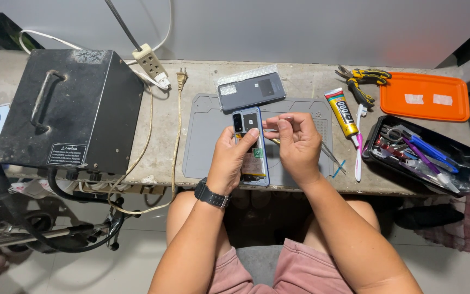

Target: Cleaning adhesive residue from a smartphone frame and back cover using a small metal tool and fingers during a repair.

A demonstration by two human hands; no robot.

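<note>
My left hand holds an opened blue phone above the grey work mat, its back removed and its inner parts and camera block showing. My thumb rests on the phone's inside. My right hand is closed beside the phone's upper right, fingertips pinched together over it; a thin metal pair of tweezers sticks out from under this hand toward the right. The phone's grey back cover lies on the mat beyond the hands.
A black metal box with a handle stands at the left, cables and a power strip beside it. To the right lie a glue tube, a toothbrush, pliers, an orange tray and a black tray of tools.
</note>
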